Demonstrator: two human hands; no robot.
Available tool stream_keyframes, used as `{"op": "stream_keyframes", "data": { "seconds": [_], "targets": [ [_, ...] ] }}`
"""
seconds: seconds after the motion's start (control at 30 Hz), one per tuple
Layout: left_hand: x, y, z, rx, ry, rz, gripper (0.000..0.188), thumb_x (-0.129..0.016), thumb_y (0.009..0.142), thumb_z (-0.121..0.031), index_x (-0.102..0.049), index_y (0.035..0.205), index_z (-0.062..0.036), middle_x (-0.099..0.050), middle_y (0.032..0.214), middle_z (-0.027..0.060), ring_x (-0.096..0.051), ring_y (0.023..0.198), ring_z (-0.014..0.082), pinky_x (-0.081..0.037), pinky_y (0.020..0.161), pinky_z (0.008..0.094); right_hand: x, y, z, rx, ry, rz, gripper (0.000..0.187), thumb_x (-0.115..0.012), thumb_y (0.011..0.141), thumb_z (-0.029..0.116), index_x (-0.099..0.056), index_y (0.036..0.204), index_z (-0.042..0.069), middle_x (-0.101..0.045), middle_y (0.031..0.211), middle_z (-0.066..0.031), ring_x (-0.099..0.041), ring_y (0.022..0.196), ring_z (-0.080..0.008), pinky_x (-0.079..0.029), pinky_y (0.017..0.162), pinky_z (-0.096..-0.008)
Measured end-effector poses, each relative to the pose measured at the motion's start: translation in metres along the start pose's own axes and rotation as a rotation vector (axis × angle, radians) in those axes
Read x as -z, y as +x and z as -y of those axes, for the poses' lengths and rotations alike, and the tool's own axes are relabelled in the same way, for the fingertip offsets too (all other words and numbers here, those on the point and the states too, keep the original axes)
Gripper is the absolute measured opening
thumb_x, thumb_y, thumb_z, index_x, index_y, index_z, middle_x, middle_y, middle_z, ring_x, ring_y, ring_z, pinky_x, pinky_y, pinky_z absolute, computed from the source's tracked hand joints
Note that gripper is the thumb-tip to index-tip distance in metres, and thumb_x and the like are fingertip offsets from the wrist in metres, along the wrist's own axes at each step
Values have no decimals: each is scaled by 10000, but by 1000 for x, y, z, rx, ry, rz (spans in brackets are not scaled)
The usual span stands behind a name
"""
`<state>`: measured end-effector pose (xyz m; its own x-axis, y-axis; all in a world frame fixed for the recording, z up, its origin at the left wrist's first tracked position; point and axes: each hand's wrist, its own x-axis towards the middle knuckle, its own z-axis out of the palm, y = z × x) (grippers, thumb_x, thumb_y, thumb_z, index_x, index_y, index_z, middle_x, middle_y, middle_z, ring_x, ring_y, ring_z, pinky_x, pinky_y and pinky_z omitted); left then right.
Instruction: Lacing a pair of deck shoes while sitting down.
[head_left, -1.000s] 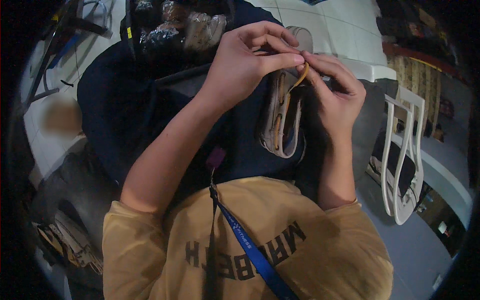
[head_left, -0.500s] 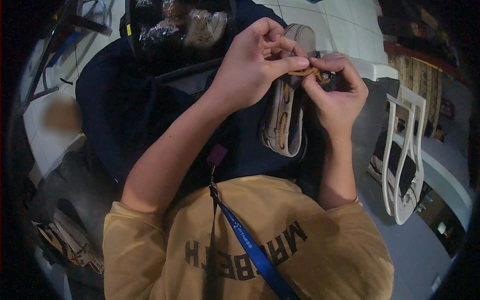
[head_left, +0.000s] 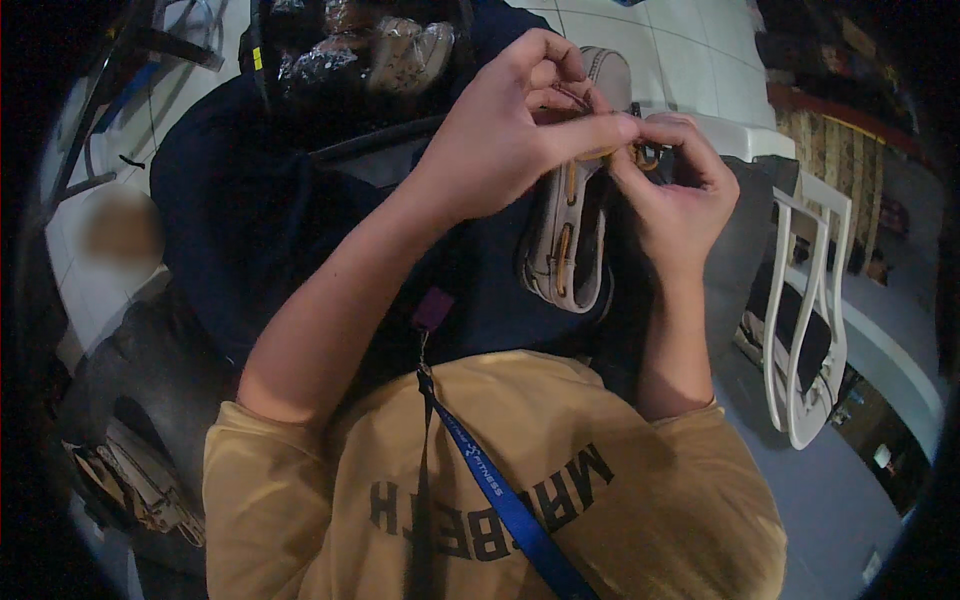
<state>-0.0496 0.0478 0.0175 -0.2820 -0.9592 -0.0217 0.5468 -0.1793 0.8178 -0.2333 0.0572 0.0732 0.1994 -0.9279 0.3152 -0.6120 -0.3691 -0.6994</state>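
Note:
A pale beige moccasin-style shoe (head_left: 543, 235) rests on my lap, its rounded toe pointing away from me. Tan leather shoelace (head_left: 565, 245) weaves through the shoe's side and leads up to the front opening. Over that opening my left hand (head_left: 530, 125) is closed, thumb and fingers pinching the lace. Close against it, my right hand (head_left: 685, 170) pinches the lace too, thumb and index finger bent together. The two sets of fingertips meet, and they hide most of the knot area.
A dark bin (head_left: 270, 75) beyond my knee holds plastic-wrapped shoes (head_left: 410, 55). To the right stands a white plastic chair (head_left: 835, 270). More shoes (head_left: 140, 475) lie at the lower left, beside a dark grey surface. A blue lanyard (head_left: 500, 490) hangs over my shirt.
My left hand has shifted slightly right, its thumb now covering the lace loop seen before. My right fingers have closed in beside it. The shoe stays in place.

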Motion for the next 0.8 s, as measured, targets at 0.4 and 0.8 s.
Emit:
{"op": "stream_keyframes", "data": {
  "seconds": [0.4,0.8],
  "targets": [
    [-2,-3,3,-126,132,18,335,-782,884,30,-559,1127,-27,-723,1056,100,-700,997,146,-555,936,299,13,-4,3,-307,261,94,280,-840,832,-4,-751,1097,-31,-764,1060,-96,-700,1000,-143,-543,915,-284],
    [-2,-5,7,-185,406,-124,407,-793,880,17,-601,1237,-17,-736,1019,80,-707,997,135,-560,939,284,10,-9,-7,-216,403,73,270,-816,829,-66,-753,1091,-42,-730,1091,-125,-683,1029,-188,-535,918,-305]
  ]
}}
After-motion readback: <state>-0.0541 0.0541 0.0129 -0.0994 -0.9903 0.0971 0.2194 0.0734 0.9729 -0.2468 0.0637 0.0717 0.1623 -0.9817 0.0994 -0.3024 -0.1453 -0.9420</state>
